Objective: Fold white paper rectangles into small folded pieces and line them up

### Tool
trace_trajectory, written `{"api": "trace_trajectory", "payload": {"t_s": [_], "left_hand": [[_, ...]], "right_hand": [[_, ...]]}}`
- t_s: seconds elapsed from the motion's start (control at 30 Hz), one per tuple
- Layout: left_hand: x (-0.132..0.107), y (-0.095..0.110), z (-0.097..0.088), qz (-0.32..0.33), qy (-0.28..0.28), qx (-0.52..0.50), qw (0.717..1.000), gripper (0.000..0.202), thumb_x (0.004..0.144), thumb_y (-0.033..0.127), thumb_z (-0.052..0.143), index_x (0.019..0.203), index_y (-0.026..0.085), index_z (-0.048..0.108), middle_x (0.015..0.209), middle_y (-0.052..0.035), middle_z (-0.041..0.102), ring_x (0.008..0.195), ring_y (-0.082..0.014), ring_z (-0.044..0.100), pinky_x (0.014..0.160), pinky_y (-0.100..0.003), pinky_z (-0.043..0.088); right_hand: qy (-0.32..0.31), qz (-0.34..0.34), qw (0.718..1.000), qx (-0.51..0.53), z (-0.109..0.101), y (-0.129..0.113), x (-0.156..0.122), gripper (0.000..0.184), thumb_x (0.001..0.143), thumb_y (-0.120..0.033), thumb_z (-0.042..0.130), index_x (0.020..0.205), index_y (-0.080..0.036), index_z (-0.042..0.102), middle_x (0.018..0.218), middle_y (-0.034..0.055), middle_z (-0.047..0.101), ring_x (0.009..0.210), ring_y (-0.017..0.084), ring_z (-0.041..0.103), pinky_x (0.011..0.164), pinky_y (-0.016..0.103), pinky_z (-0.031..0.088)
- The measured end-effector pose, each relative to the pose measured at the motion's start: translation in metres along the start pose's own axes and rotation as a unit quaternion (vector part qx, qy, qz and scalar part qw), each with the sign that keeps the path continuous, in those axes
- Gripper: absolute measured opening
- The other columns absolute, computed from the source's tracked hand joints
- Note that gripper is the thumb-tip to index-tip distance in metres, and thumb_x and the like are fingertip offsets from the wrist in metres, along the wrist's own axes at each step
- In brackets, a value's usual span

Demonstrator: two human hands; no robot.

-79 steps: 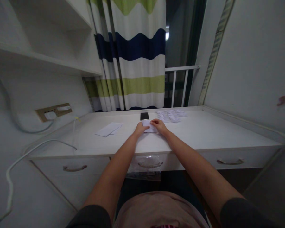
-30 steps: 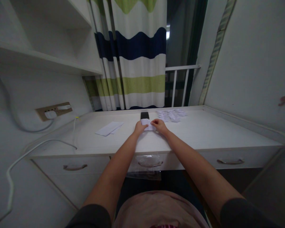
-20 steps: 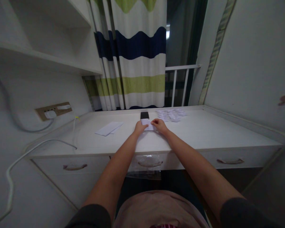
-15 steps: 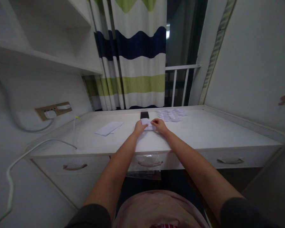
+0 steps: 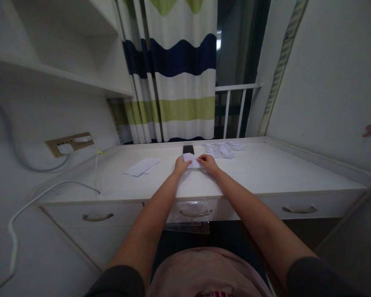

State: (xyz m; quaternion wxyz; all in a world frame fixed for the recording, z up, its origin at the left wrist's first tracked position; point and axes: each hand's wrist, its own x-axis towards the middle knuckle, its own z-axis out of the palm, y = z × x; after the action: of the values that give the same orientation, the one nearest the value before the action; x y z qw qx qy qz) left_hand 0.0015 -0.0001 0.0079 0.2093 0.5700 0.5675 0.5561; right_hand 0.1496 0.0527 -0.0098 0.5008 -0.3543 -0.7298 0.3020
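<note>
Between my two hands is a small folded piece of white paper (image 5: 192, 161), held just above the desk. My left hand (image 5: 182, 164) grips its left side, with the thumb on top. At its right edge my right hand (image 5: 207, 162) pinches the paper between thumb and fingers. Right behind the paper lies a dark phone-like rectangle (image 5: 188, 149), its near end partly hidden. Several folded white paper pieces (image 5: 223, 149) are grouped behind my right hand. To the left rest flat white paper sheets (image 5: 142, 167), overlapping each other.
The white desk (image 5: 281, 169) has a raised rim at the back and right. A white cable (image 5: 52, 187) hangs over its left end, below a wall socket (image 5: 69, 144). Drawers with handles (image 5: 299, 210) line the front. A striped curtain (image 5: 185, 57) hangs behind.
The paper in my hands has shifted slightly, and a slanted fold now shows on its upper right side. Both hands stay in nearly the same place.
</note>
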Motion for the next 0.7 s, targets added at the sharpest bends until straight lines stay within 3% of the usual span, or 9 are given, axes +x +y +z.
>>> {"api": "trace_trajectory", "payload": {"t_s": [0.53,0.7], "left_hand": [[0.0016,-0.0020,0.0010,-0.008,0.019,-0.025,0.999,0.030,0.060,0.008,0.066,0.090,0.009,0.066,0.093,-0.0110,0.069,0.089,-0.0222,0.064,0.081,-0.031,0.048],[0.0013,-0.0046,0.0031,-0.010,-0.032,-0.050,0.998,0.029,0.059,0.010,0.068,0.088,0.009,0.066,0.089,-0.0095,0.069,0.084,-0.0217,0.064,0.078,-0.033,0.048]], "right_hand": [[0.006,0.015,1.000,-0.006,-0.0018,-0.0041,-0.0006,0.012,0.064,-0.026,0.058,0.058,-0.016,0.059,0.050,-0.0020,0.053,0.050,0.011,0.045,0.052,0.024,0.035],[-0.002,0.006,1.000,0.025,-0.0001,-0.0049,-0.0016,0.016,0.062,-0.032,0.061,0.062,-0.016,0.062,0.057,0.0004,0.059,0.056,0.013,0.050,0.056,0.026,0.038]]}}
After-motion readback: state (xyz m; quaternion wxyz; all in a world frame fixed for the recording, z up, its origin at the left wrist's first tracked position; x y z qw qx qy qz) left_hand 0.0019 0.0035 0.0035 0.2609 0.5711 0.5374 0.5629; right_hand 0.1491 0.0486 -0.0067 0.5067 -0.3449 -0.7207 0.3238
